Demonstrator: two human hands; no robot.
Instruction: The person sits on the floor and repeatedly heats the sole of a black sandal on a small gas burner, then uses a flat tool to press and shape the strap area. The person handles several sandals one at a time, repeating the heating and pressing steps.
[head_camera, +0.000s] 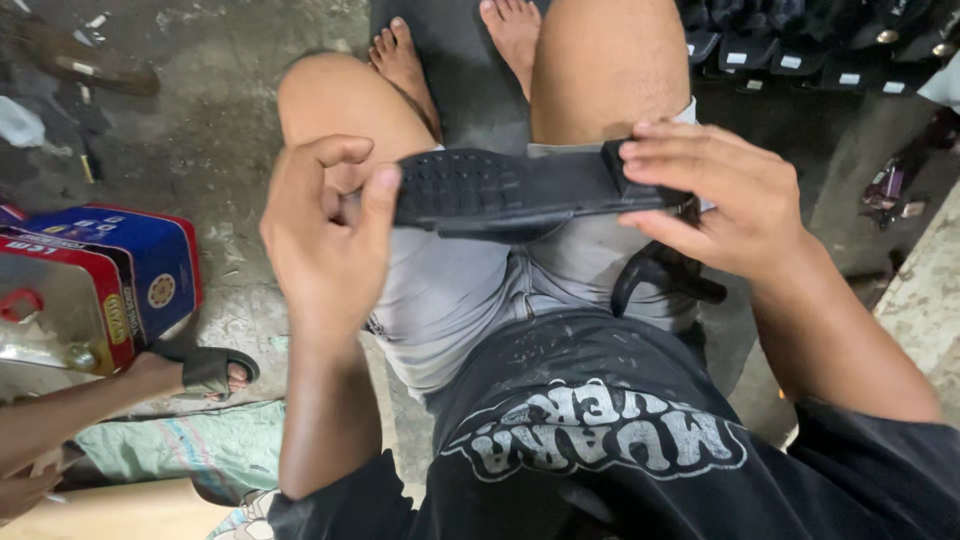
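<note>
A black rubber sandal sole (520, 190) with a studded tread is held level over my lap, tread side up. My left hand (325, 230) pinches its toe end between thumb and fingers. My right hand (720, 195) grips the heel end, fingers wrapped over the top. A black strap (650, 280) hangs below the sole by my right wrist. My bare knees and feet show beyond it.
An open red and blue tin can (100, 285) stands at the left on the concrete floor (220, 130). Another person's foot in a black sandal (205, 370) lies below it. Several black sandals (820, 45) are lined up at the top right. A green cloth (180, 445) lies at the lower left.
</note>
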